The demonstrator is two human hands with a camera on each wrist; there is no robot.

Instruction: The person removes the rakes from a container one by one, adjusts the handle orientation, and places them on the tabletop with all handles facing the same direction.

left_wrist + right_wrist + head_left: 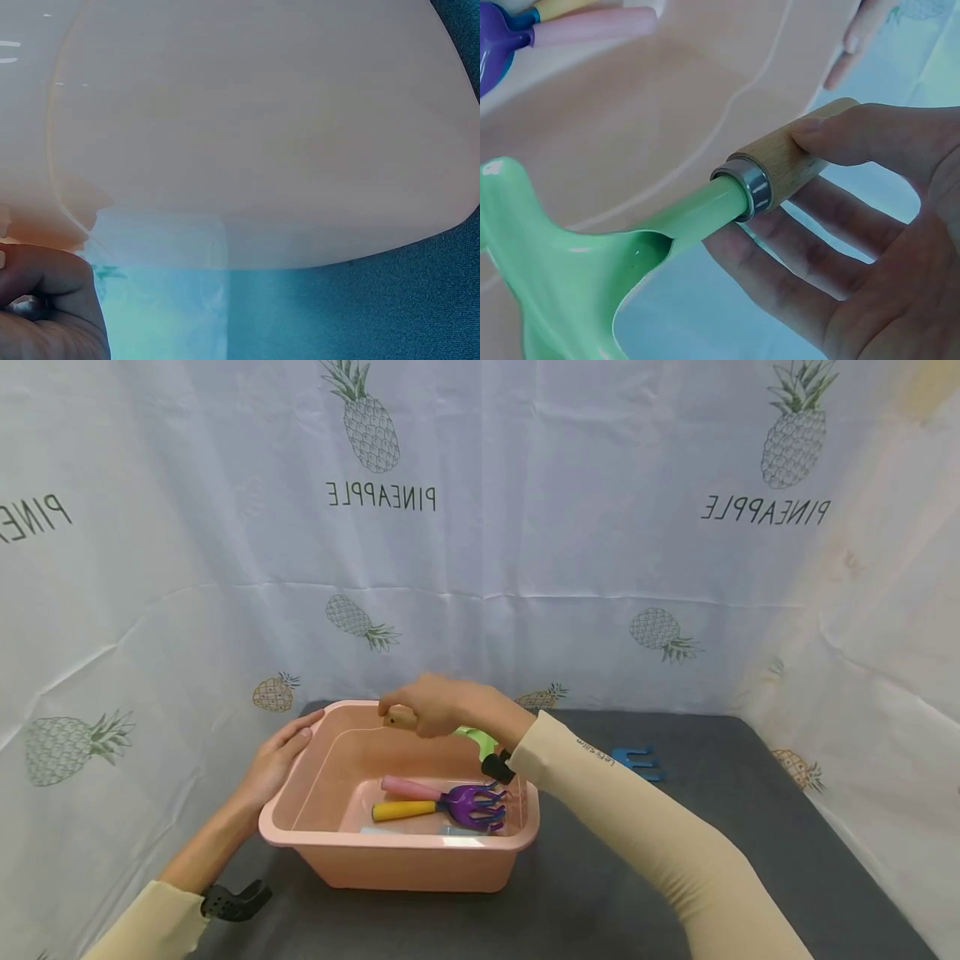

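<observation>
My right hand (438, 703) holds a green garden hand rake (577, 262) by its wooden handle (784, 154), thumb on one side and fingers on the other. The rake is above the far side of a pink plastic basin (408, 864); its prong ends are cut off in the right wrist view. My left hand (273, 764) grips the basin's left rim. Inside the basin lie a purple hand rake (471, 806), a pink handle (408, 787) and a yellow handle (403, 810), close together. Which handle belongs to the purple rake is unclear.
A blue pronged tool (637, 762) lies on the dark table (720, 827) right of the basin, partly hidden by the right arm. Pale blue pieces (457, 831) show on the basin floor. A pineapple-print curtain (525, 543) encloses the back and sides.
</observation>
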